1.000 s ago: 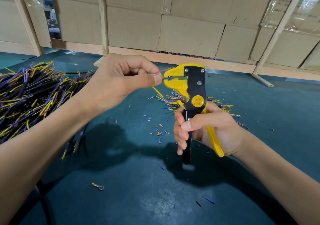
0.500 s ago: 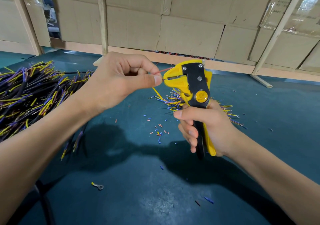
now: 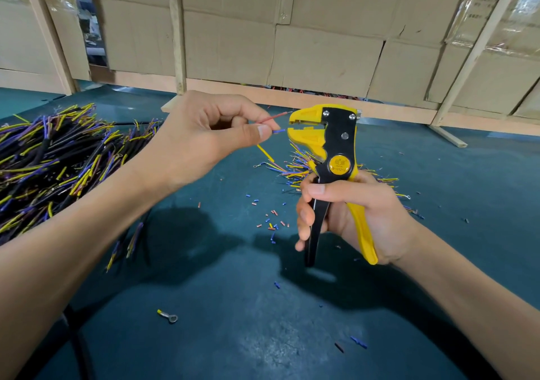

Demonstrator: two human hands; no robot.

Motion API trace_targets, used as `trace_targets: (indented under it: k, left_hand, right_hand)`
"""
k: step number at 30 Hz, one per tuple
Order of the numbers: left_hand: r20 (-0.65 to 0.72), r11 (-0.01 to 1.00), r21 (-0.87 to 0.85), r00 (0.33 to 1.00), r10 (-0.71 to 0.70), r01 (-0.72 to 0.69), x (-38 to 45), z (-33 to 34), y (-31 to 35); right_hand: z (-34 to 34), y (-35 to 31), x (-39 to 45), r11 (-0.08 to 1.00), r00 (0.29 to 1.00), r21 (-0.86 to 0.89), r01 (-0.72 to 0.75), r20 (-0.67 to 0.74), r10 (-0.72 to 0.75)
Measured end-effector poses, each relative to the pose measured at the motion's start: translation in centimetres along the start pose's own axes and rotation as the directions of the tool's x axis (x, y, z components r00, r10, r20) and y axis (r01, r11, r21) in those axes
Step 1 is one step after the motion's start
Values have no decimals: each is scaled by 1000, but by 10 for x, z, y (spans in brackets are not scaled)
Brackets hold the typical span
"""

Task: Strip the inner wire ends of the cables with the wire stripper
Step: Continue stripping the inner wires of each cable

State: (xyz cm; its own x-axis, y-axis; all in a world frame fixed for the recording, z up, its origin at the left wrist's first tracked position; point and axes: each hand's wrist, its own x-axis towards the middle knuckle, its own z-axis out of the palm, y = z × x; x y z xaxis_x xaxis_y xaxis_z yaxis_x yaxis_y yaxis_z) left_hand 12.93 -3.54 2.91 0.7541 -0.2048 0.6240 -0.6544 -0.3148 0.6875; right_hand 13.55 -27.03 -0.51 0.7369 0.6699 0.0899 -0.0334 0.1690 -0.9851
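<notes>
Mid-batch. Wire stripper (image 3: 330,148) gripped in right hand (image 3: 359,216), frame centre, mouth parted. Blue wire (image 3: 278,131) pinched by left hand (image 3: 204,140) just beside it, apparently not yet stripped. Offcuts (image 3: 273,223) scattered on surface (image 3: 233,336); big cable pile (image 3: 52,163) left, likely untouched.

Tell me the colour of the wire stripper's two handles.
On the wire stripper, one black, one yellow; head view.
</notes>
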Motion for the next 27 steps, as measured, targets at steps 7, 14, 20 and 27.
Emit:
trace_targets:
  k: [7,14,20,27]
  left_hand:
    - [-22,990,137,999,30,-27,-3,0,2]
    - [-72,956,281,992,107,-82,-7,1,-2]
    - [-26,811,547,964,265,-208,-8,-1,-6]
    - [-82,820,531,950,301,-214,-8,-1,-6]
  right_hand:
    - [1,-1,-2,1000,1000,-9,-14,26,14]
    - [2,-1,-2,1000,1000,1,-4,5,4]
    - [1,-1,-2,1000,1000,4,5,23,-5]
    - [1,-2,-2,1000,999,0,-2,38,2]
